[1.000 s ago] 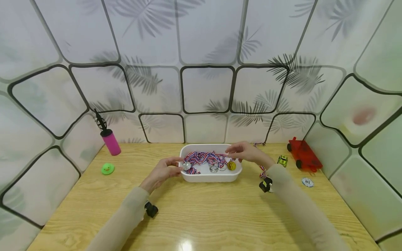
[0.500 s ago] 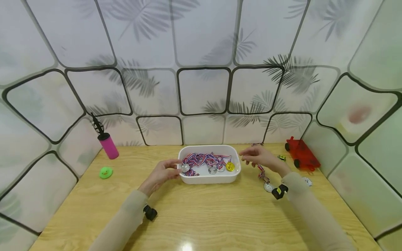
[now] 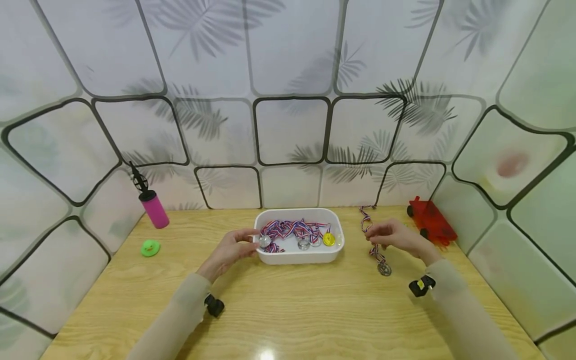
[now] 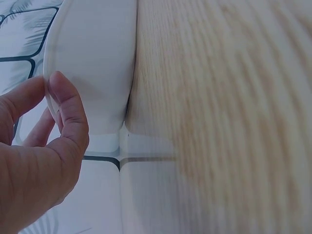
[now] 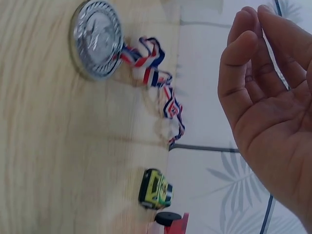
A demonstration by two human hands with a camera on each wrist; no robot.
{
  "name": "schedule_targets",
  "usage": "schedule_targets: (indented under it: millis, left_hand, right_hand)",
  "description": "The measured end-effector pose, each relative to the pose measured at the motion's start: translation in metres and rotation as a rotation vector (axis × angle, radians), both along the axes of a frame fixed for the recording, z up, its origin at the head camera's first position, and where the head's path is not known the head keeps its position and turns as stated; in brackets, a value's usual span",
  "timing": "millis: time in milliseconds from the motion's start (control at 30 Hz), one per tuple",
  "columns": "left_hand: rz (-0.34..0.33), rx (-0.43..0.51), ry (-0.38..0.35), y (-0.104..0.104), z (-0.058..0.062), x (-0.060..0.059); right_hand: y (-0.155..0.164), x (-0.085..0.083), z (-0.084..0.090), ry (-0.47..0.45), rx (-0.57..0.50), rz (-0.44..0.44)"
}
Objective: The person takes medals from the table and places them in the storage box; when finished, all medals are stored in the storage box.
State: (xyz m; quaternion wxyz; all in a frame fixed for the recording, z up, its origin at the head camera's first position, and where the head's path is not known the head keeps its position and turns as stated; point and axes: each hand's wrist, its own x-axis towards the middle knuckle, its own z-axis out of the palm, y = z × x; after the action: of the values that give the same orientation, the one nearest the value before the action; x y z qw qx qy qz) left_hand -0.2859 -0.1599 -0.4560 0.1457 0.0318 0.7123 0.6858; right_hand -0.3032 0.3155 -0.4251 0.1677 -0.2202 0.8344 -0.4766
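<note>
A white plastic bin (image 3: 294, 258) stands mid-table with tangled red, white and blue ribbons, several silver medals and a gold medal (image 3: 329, 239) inside. My left hand (image 3: 227, 254) pinches its left rim between thumb and fingers; the left wrist view shows the thumb on the outer wall (image 4: 92, 58). To the right of the bin lies another silver medal (image 3: 384, 269) with its striped ribbon (image 3: 365, 217) stretched toward the wall. Above that ribbon hovers my right hand (image 3: 402, 239), fingers loosely bent with nothing between them. In the right wrist view, the hand is apart from the ribbon (image 5: 168, 100).
Far left are a pink hand pump (image 3: 155, 210) with a black top and a green rubber duck (image 3: 150, 248). A red toy vehicle (image 3: 433, 220) stands at the back right, near a small yellow toy car (image 5: 156, 189). Patterned curtain walls (image 3: 292, 130) enclose the table.
My right hand has moved right, from over the bin's right end to above the loose ribbon. The loose silver medal has come into full view. My left hand stays at the rim.
</note>
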Motion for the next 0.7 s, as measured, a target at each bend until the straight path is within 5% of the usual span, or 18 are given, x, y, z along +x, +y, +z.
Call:
schedule_targets:
  millis: [700]
  left_hand:
    - [-0.016, 0.014, 0.004, -0.001, 0.005, 0.002]
  right_hand:
    - [0.033, 0.033, -0.023, -0.063, 0.211, 0.042]
